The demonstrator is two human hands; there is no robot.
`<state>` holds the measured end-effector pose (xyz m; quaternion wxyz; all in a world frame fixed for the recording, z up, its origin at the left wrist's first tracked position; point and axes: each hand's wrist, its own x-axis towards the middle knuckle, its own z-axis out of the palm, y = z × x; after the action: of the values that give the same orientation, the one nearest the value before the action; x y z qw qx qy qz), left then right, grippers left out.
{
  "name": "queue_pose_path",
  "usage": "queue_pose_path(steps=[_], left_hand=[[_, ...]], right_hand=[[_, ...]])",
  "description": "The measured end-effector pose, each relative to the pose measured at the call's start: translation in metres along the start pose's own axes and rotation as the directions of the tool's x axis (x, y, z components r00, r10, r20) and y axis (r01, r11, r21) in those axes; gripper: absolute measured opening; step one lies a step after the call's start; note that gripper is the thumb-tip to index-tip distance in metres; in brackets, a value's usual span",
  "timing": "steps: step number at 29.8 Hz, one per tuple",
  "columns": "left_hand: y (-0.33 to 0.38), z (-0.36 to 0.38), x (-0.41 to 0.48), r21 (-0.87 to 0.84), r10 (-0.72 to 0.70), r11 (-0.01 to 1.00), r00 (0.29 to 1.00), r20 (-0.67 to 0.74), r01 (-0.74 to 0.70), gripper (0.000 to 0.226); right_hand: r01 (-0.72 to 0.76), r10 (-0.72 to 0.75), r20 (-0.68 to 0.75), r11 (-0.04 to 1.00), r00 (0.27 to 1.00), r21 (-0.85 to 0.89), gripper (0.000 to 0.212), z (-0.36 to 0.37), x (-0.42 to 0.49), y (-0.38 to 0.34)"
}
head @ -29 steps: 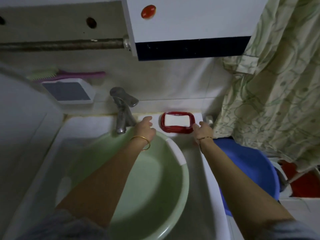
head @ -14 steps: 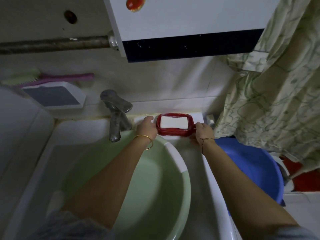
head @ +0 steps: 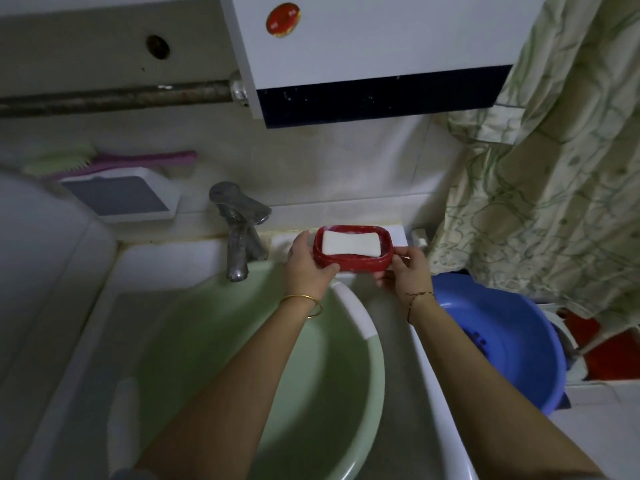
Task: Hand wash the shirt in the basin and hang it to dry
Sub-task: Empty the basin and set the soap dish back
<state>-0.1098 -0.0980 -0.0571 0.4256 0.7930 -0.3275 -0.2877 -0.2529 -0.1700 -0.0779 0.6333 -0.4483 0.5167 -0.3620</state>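
Soap dish (head: 356,264), red and oblong, runs left to right near the far rim of the green basin (head: 207,323), with a white soap bar (head: 350,243) lying lengthwise in it. Your left hand (head: 306,268) grips its left end and your right hand (head: 408,271) grips its right end.

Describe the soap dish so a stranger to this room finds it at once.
Start at the metal tap above the pale green basin. Just right of it, the left hand and right hand hold an oblong dish by its ends. Unlike the blue basin nearby, it is small, red and carries a white soap bar.
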Motion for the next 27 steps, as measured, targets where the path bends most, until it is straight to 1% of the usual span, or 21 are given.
queue_pose_path(steps=[3, 5, 8, 10, 12, 15, 18, 20, 21, 22, 24, 25, 27], left_hand=[[0.004, -0.001, -0.013, -0.088, 0.043, 0.995, 0.997, -0.062, -0.048, 0.082], [0.011, -0.002, -0.026, -0.158, 0.069, 0.984, 0.991, -0.111, -0.086, 0.079], [0.021, -0.006, -0.045, -0.224, 0.111, 0.963, 0.976, -0.189, -0.153, 0.075], [0.029, -0.009, -0.058, -0.276, 0.122, 0.944, 0.969, -0.217, -0.18, 0.072], [0.036, -0.013, -0.069, -0.325, 0.128, 0.924, 0.964, -0.233, -0.201, 0.07], [0.045, -0.023, -0.085, -0.399, 0.127, 0.89, 0.959, -0.252, -0.223, 0.07], [0.054, -0.035, -0.105, -0.571, 0.064, 0.799, 0.97, -0.233, -0.19, 0.08], [0.06, -0.048, -0.117, -0.71, 0.027, 0.684, 0.978, -0.205, -0.167, 0.083], [0.061, -0.056, -0.121, -0.767, 0.023, 0.621, 0.982, -0.187, -0.161, 0.08], [0.062, -0.064, -0.124, -0.809, 0.035, 0.565, 0.984, -0.174, -0.163, 0.071], [0.067, -0.084, -0.135, -0.853, 0.064, 0.484, 0.98, -0.188, -0.196, 0.044], [0.069, -0.095, -0.141, -0.864, 0.061, 0.457, 0.977, -0.204, -0.209, 0.036], [0.074, -0.119, -0.151, -0.874, 0.064, 0.415, 0.967, -0.248, -0.251, 0.038]], right_hand=[[0.031, -0.031, -0.003, 0.997, 1.0, 0.066, 0.009, -0.002, -0.016, -0.005], [0.055, -0.053, -0.02, 0.985, 0.998, 0.164, 0.01, -0.002, -0.029, -0.012], [0.045, -0.045, -0.01, 0.913, 0.999, 0.406, 0.015, -0.002, -0.049, -0.024], [0.032, -0.037, 0.0, 0.857, 0.999, 0.514, 0.015, -0.002, -0.058, -0.03], [0.022, -0.045, 0.025, 0.81, 0.999, 0.586, 0.013, -0.003, -0.066, -0.037], [0.042, -0.126, 0.085, 0.766, 0.988, 0.641, 0.019, -0.005, -0.08, -0.047], [0.06, -0.223, 0.15, 0.724, 0.963, 0.688, 0.021, -0.005, -0.097, -0.062], [0.069, -0.285, 0.197, 0.711, 0.938, 0.7, 0.02, 0.001, -0.109, -0.073], [0.072, -0.314, 0.219, 0.704, 0.924, 0.707, 0.02, 0.006, -0.116, -0.079], [0.069, -0.337, 0.237, 0.692, 0.911, 0.719, 0.02, 0.014, -0.123, -0.085], [0.038, -0.364, 0.274, 0.658, 0.89, 0.752, 0.026, 0.034, -0.137, -0.097], [0.015, -0.372, 0.296, 0.643, 0.88, 0.765, 0.028, 0.046, -0.144, -0.103], [-0.041, -0.378, 0.346, 0.623, 0.859, 0.781, 0.03, 0.074, -0.157, -0.113]])
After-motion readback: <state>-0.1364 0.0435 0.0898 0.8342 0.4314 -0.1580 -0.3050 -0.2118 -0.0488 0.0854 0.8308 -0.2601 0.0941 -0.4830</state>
